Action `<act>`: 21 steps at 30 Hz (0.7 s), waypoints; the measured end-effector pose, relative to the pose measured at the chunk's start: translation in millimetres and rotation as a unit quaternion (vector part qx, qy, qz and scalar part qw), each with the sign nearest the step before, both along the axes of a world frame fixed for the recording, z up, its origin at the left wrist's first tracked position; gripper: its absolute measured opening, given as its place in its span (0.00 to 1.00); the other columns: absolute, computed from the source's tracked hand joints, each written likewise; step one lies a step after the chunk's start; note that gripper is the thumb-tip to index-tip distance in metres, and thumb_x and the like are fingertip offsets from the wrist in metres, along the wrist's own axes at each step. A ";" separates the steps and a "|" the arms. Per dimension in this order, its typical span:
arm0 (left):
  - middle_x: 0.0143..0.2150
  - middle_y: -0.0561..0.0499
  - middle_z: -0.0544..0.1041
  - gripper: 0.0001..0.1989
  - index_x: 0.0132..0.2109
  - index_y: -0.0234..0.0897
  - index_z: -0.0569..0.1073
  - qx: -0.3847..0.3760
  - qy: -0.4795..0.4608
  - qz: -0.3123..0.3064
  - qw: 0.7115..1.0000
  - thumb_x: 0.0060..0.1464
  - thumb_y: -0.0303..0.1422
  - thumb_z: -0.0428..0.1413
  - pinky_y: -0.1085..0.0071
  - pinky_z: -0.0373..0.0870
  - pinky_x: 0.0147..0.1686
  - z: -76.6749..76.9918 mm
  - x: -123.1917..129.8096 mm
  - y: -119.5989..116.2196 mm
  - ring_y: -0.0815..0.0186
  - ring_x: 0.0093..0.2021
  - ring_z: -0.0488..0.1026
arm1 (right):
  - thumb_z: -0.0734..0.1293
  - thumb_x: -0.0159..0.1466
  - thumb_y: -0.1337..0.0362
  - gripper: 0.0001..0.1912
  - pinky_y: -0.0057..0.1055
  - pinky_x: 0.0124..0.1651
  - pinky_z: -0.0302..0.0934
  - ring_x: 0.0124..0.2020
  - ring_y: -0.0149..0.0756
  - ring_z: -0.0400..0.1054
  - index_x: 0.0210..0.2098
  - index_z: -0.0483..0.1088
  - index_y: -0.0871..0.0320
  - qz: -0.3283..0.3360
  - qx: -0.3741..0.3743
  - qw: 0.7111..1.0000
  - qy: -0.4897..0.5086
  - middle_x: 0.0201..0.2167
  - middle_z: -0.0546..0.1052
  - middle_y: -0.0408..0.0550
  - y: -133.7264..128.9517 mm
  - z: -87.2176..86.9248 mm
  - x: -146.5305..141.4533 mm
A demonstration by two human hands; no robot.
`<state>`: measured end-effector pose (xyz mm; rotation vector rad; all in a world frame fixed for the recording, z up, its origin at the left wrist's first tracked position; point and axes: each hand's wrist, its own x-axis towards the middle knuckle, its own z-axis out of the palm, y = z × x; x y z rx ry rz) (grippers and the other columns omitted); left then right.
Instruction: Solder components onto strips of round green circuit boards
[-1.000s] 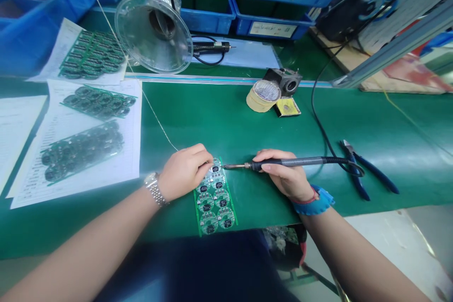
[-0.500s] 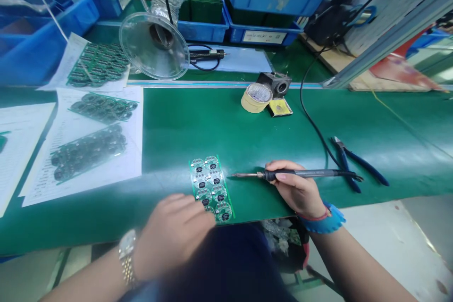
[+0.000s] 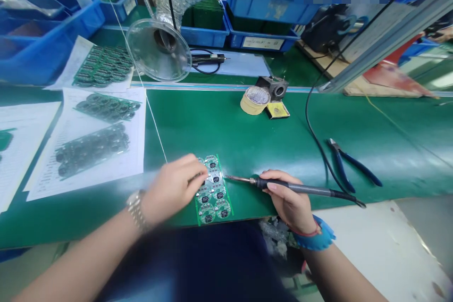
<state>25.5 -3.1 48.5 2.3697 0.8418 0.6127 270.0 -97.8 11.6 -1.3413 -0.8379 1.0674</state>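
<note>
A green circuit board panel (image 3: 216, 192) with two columns of round boards lies at the front edge of the green bench. My left hand (image 3: 177, 184) is over its left side, thumb and fingers pinched together. A thin white wire (image 3: 155, 122) runs down from above to this hand and seems to be held in the pinch. My right hand (image 3: 288, 196) grips a soldering iron (image 3: 300, 188) like a pen. The iron's tip points left and is at the right edge of the panel.
Blue-handled cutters (image 3: 348, 163) lie right of the iron's cord. Behind are a round yellow tin (image 3: 255, 100), a metal stand (image 3: 274, 88) and a yellow sponge (image 3: 278, 109). Papers with boards (image 3: 88, 193) lie left. A fume funnel (image 3: 159, 52) hangs before blue bins (image 3: 269, 2).
My left hand has moved up onto the panel's left side, and the white wire now reaches down to it. The soldering iron has shifted slightly left, its tip closer to the panel.
</note>
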 end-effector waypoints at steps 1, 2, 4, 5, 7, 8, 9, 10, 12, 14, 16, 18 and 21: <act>0.30 0.52 0.71 0.06 0.32 0.36 0.71 -0.005 0.007 0.012 1.000 0.55 0.29 0.50 0.72 0.64 0.31 0.2 2.0 8.7 0.70 0.30 0.67 | 0.68 0.49 0.67 0.07 0.30 0.29 0.60 0.25 0.33 0.64 0.29 0.75 0.56 -0.002 0.001 1.000 -0.009 0.25 0.74 0.45 0.4 -0.2 -0.9; 0.30 0.53 0.71 0.06 0.31 0.36 0.72 -0.014 0.012 0.018 1.000 0.54 0.29 0.51 0.72 0.64 0.31 -0.7 4.2 15.3 0.71 0.29 0.67 | 0.68 0.50 0.66 0.07 0.30 0.29 0.60 0.25 0.34 0.64 0.30 0.75 0.55 -0.002 0.002 1.000 -0.016 0.25 0.74 0.45 0.8 -0.8 -1.3; 0.29 0.54 0.70 0.05 0.30 0.37 0.72 -0.040 0.015 0.022 0.999 0.52 0.28 0.52 0.73 0.64 0.30 -5.2 8.1 22.2 0.71 0.27 0.67 | 0.67 0.50 0.66 0.07 0.30 0.29 0.60 0.26 0.34 0.65 0.30 0.75 0.55 0.003 0.004 1.000 -0.027 0.26 0.74 0.46 1.1 -2.8 -1.2; 0.29 0.54 0.70 0.05 0.29 0.37 0.72 -0.052 0.015 0.022 0.998 0.52 0.28 0.53 0.73 0.64 0.30 -8.3 9.5 23.0 0.72 0.27 0.67 | 0.67 0.50 0.66 0.08 0.30 0.29 0.60 0.26 0.35 0.65 0.31 0.75 0.55 0.009 0.005 0.999 -0.031 0.27 0.74 0.46 1.1 -4.0 -0.8; 0.28 0.54 0.70 0.05 0.29 0.37 0.72 -0.069 0.015 0.025 0.997 0.51 0.28 0.53 0.74 0.64 0.29 -14.1 10.5 21.8 0.72 0.27 0.67 | 0.67 0.51 0.66 0.08 0.30 0.30 0.60 0.27 0.35 0.65 0.31 0.75 0.55 0.019 0.005 0.999 -0.039 0.27 0.75 0.45 0.9 -6.1 0.3; 0.29 0.54 0.70 0.05 0.29 0.37 0.72 -0.074 0.016 0.026 0.997 0.51 0.28 0.53 0.74 0.64 0.30 -16.4 10.4 20.7 0.72 0.27 0.67 | 0.67 0.51 0.66 0.08 0.29 0.30 0.60 0.27 0.34 0.65 0.32 0.75 0.55 0.025 0.004 0.999 -0.041 0.27 0.75 0.45 0.9 -6.7 0.6; 0.29 0.54 0.70 0.05 0.29 0.37 0.72 -0.078 0.018 0.027 0.996 0.51 0.28 0.52 0.73 0.64 0.30 -18.2 10.1 19.7 0.71 0.28 0.67 | 0.67 0.52 0.66 0.08 0.29 0.30 0.59 0.28 0.34 0.65 0.32 0.75 0.55 0.028 0.003 0.999 -0.043 0.27 0.75 0.45 1.0 -7.0 0.8; 0.29 0.54 0.70 0.05 0.29 0.37 0.72 -0.081 0.018 0.027 0.996 0.51 0.28 0.52 0.73 0.64 0.30 -19.4 9.7 19.1 0.71 0.28 0.67 | 0.67 0.52 0.66 0.08 0.29 0.30 0.59 0.28 0.34 0.65 0.32 0.75 0.55 0.031 0.001 0.999 -0.044 0.28 0.75 0.45 1.2 -6.9 0.8; 0.29 0.54 0.70 0.05 0.29 0.37 0.72 -0.086 0.018 0.026 0.996 0.52 0.28 0.52 0.73 0.64 0.31 -20.5 9.1 18.8 0.71 0.28 0.67 | 0.68 0.52 0.66 0.08 0.28 0.31 0.59 0.28 0.33 0.65 0.33 0.75 0.55 0.035 -0.003 0.998 -0.045 0.28 0.75 0.44 1.8 -6.1 0.5; 0.30 0.54 0.70 0.05 0.30 0.37 0.72 -0.084 0.015 0.024 0.996 0.52 0.28 0.52 0.73 0.64 0.31 -20.9 8.9 19.4 0.71 0.28 0.67 | 0.68 0.52 0.65 0.07 0.28 0.31 0.58 0.28 0.33 0.65 0.33 0.75 0.54 0.040 -0.008 0.998 -0.051 0.29 0.75 0.44 2.3 -5.1 0.0; 0.30 0.54 0.70 0.05 0.30 0.37 0.72 -0.080 0.014 0.023 0.996 0.52 0.28 0.52 0.73 0.64 0.31 -21.2 9.0 19.9 0.71 0.28 0.67 | 0.68 0.53 0.65 0.07 0.28 0.31 0.58 0.28 0.33 0.64 0.33 0.75 0.54 0.046 -0.011 0.997 -0.060 0.29 0.75 0.44 2.5 -4.8 -0.1; 0.30 0.54 0.70 0.05 0.30 0.37 0.72 -0.078 0.016 0.023 0.997 0.52 0.28 0.52 0.72 0.64 0.31 -21.5 9.1 20.1 0.71 0.28 0.67 | 0.68 0.53 0.65 0.07 0.29 0.31 0.58 0.28 0.33 0.64 0.33 0.75 0.54 0.049 -0.015 0.996 -0.071 0.29 0.75 0.44 2.3 -5.4 0.4; 0.31 0.54 0.70 0.05 0.31 0.37 0.72 -0.083 0.024 0.024 0.996 0.52 0.29 0.52 0.72 0.64 0.31 -22.1 9.1 19.8 0.71 0.28 0.67 | 0.68 0.54 0.65 0.08 0.29 0.32 0.58 0.28 0.34 0.65 0.34 0.74 0.54 0.052 -0.019 0.995 -0.086 0.29 0.75 0.44 1.7 -7.3 1.5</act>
